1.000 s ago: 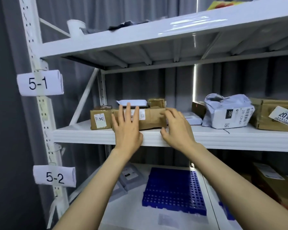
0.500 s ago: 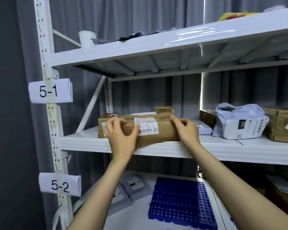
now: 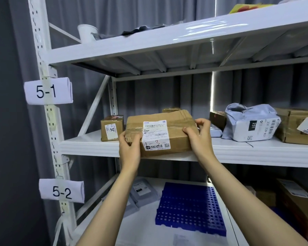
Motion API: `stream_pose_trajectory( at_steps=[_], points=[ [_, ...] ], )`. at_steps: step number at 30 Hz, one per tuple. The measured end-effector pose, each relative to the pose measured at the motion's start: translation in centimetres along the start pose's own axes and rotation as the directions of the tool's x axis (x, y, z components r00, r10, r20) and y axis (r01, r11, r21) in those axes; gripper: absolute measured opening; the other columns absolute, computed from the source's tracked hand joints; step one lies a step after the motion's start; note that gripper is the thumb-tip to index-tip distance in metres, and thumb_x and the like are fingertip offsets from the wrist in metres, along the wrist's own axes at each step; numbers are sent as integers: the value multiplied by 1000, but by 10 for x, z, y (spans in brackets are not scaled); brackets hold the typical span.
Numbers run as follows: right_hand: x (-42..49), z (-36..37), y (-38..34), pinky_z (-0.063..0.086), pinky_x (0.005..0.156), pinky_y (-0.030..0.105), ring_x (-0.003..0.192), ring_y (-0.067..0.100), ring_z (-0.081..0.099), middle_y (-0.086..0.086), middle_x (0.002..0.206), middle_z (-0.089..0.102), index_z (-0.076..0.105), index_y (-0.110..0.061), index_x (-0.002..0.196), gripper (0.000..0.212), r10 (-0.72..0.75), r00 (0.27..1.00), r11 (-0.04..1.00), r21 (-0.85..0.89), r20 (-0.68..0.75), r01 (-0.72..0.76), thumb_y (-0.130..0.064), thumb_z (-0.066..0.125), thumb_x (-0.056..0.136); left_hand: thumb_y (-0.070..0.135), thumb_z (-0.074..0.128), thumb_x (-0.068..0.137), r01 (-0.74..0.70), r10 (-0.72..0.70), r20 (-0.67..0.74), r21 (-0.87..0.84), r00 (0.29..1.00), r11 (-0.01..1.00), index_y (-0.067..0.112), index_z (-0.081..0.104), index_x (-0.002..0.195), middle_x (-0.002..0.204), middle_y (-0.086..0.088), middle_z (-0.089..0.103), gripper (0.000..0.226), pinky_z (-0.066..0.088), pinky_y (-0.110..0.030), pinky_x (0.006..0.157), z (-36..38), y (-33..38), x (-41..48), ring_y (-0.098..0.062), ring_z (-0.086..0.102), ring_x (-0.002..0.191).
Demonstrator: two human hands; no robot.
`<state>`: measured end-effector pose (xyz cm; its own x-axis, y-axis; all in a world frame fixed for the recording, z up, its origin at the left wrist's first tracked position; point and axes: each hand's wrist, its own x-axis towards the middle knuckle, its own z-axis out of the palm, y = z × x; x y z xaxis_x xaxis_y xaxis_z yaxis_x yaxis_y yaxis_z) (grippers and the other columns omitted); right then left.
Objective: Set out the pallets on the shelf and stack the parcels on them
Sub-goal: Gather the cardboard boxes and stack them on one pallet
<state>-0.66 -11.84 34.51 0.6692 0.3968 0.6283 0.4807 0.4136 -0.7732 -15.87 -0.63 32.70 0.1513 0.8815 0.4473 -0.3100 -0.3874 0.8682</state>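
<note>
Holding: the left hand [image 3: 130, 148] and right hand [image 3: 199, 137] each grip one end of the brown parcel [image 3: 176, 121], fingers curled round its left and right ends.
Parcel position: at the front of the middle shelf [image 3: 256, 153], tilted with its white shipping label facing the camera; its lower edge overlaps the shelf's front lip. Whether it rests on the board cannot be told.
Left neighbour: a small brown box [image 3: 111, 128] stands just beside the parcel, near the upright post.
Right neighbours: a crumpled grey bag parcel [image 3: 251, 121] marked 231, then a large carton [image 3: 299, 126] at the frame edge, both well apart from the held parcel.
Lower shelf: a blue pallet [image 3: 190, 208] lies flat on the lower shelf [image 3: 144, 226], nothing on it; grey flat mailers [image 3: 142, 189] lie just left of it.
Shelf tags: paper tag 5-1 [image 3: 47, 91] and tag 5-2 [image 3: 61, 191] are taped to the left post.
Top shelf: a white cup [image 3: 87, 32] stands at the left end.
</note>
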Motion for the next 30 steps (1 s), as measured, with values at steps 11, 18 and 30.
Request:
stream_pose_trajectory(
  at_steps=[11,18,30],
  points=[
    [-84,-39,23,45,102,33,122,10,51,-8,131,54,44,-10,136,60,-316,934,948,-16,-167,318,-29,58,80,16,53,93,-192,190,-29,-176,981,965,15,50,124,116,4,60,31,44,-11,84,7,-27,-63,2,58,101],
    [-129,-71,52,44,101,43,123,28,50,18,131,51,42,6,131,64,-313,917,948,-17,-248,319,-26,56,78,37,50,85,-184,187,-11,-242,982,953,6,49,124,112,5,58,50,45,-17,87,12,-49,-106,1,57,101],
    [-191,-142,118,42,93,16,115,14,49,9,124,47,55,-13,119,46,-61,908,983,-185,-414,-19,-29,50,76,25,50,91,156,-135,172,-118,976,981,30,51,122,121,3,60,31,50,-20,84,43,-135,-183,-10,59,109]
  ],
)
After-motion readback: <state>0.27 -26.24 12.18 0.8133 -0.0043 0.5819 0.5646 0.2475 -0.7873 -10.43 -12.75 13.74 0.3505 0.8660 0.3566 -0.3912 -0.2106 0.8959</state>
